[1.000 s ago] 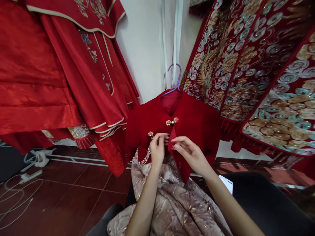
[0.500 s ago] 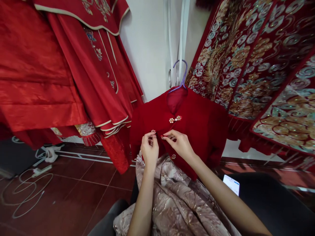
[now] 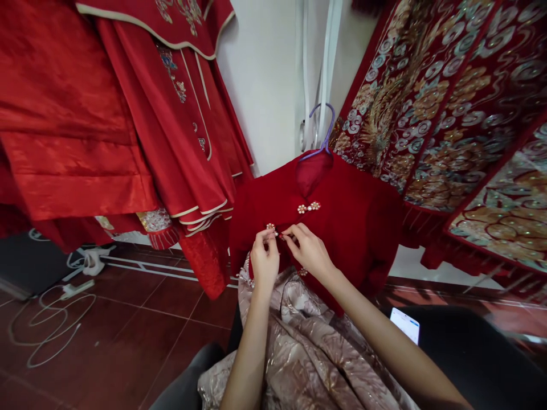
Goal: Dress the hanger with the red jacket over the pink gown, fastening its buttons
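Note:
A dark red velvet jacket hangs in front of me on a purple hanger. Its top beaded flower clasp is joined across the collar opening. Lower on the front, my left hand pinches the edge by a second beaded clasp, whose flower shows above the fingertips. My right hand is closed in a pinch at the facing edge, fingertips close to the left ones; the small part between them is mostly hidden. Below the right wrist shows another beaded flower. Shiny pinkish-beige patterned fabric lies bunched under my forearms.
Red garments hang at the left, and a heavily embroidered one at the right. A lit phone rests on a black seat. White cable loops over the tiled floor beside a power strip.
My fingertips have drawn closer together at the second clasp, and more of its flower shows. The whole view has shifted slightly, with the scene sliding a little to the right.

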A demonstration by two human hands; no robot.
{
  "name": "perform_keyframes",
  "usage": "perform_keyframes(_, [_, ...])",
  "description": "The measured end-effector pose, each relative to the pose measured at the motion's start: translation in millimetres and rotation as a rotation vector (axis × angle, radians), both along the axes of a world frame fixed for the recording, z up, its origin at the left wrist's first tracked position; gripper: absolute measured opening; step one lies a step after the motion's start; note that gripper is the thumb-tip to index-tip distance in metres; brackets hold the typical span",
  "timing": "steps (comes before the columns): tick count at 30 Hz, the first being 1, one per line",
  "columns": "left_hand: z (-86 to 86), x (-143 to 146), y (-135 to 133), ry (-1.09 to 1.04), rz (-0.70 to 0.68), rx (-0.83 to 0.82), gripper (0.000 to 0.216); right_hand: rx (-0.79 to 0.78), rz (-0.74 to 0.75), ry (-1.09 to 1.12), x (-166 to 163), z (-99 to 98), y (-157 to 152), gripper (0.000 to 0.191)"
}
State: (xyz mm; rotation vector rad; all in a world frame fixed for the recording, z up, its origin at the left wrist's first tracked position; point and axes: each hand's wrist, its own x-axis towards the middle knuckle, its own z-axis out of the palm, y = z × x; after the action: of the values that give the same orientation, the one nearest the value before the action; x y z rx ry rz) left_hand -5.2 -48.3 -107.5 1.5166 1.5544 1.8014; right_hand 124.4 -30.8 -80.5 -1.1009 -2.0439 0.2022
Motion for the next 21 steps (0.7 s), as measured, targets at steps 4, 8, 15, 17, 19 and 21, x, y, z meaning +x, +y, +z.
perform_keyframes(4, [-3.0,-0.9,2.6,-0.05,-0.051,0.001,0.021,0.012,-0.023,0.001,-4.4,1.0,-1.4,0.012])
perform_keyframes(8, [-3.6,1.6,3.0,-0.093,-0.042,0.029,0.022,0.006,-0.035,0.024,-7.8,1.7,-0.4,0.011])
perform_keyframes(15, [-0.4,2.3,0.2,-0.025,0.025,0.086,0.019,-0.008,0.079,0.209,-7.3,-4.3,2.5,0.018])
perform_keyframes(17, [1.2,1.0,-0.5,0.014,0.042,0.093,0.016,0.009,0.094,0.246,-7.2,-5.8,2.7,0.02])
perform_keyframes(19, [3.0,-0.5,-1.6,0.07,0.062,0.096,0.015,0.02,0.094,0.267,-7.5,-6.8,2.8,0.019])
perform_keyframes(21, [4.5,-1.9,-2.9,0.144,0.083,0.093,0.014,0.019,0.095,0.282,-7.8,-7.4,2.9,0.019])
